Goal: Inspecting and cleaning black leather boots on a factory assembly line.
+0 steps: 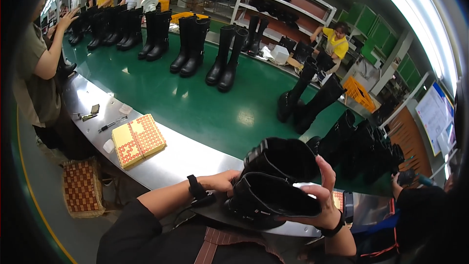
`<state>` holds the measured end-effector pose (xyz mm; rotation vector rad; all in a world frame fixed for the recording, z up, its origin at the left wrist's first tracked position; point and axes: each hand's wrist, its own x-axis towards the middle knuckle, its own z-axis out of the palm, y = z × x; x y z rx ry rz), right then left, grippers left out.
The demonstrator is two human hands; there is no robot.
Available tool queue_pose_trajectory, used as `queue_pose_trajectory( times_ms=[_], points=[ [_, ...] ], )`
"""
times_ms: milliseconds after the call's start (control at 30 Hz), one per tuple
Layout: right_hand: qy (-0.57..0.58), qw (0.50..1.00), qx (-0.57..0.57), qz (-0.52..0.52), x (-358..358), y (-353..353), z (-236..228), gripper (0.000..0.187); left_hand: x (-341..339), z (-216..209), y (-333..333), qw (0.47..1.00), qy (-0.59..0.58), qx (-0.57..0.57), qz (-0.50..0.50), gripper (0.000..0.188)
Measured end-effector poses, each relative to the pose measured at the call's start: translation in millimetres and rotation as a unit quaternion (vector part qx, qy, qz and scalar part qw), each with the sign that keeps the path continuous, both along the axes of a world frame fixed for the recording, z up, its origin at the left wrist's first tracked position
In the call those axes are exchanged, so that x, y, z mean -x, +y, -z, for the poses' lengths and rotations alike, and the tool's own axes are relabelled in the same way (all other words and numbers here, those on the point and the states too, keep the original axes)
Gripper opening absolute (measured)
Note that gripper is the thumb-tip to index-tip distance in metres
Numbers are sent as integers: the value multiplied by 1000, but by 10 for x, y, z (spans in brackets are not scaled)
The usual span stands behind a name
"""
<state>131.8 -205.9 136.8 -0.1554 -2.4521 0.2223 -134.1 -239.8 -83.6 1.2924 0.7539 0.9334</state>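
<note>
A pair of black boots (278, 193) stands close in front of me at the near table edge, their wide shaft openings facing up toward me. My left hand (221, 182) presses against their left side with its fingers curled round the leather, partly hidden behind it. At the right side, my right hand (326, 199) has its fingers apart and bent over the boots' rims; its palm is against or very near the nearer shaft. A small bright white patch shows by those fingers, and I cannot make out what it is.
A green conveyor belt (195, 100) carries several boot pairs past a steel ledge (181, 154). On the ledge lie a stack of yellow sticker sheets (139, 140) and a pen (112, 123). A person in yellow (337, 44) works across; others stand left and right. A woven-topped stool (83, 188) is at left.
</note>
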Motion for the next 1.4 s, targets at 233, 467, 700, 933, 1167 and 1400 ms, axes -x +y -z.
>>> queue_pose_trajectory(
  times_ms=[233,467,700,933,1167,1400],
  points=[
    [-333,940,53,-46,168,-152,-846,35,67,-190,28,997,-16,36,62,61],
    [-403,908,109,-29,536,144,-922,20,162,-331,54,994,11,-29,108,73],
    [-226,957,136,120,1214,1023,-917,39,891,-106,27,912,-165,-53,-371,49],
    [-137,945,5,297,2175,2423,-767,57,969,90,32,831,-214,80,-507,17],
    [-117,906,-7,406,3212,3610,-123,44,1021,48,32,841,-209,109,-487,16],
    [-173,884,-51,431,3685,4029,167,73,1020,10,16,839,-185,119,-498,15]
  ],
)
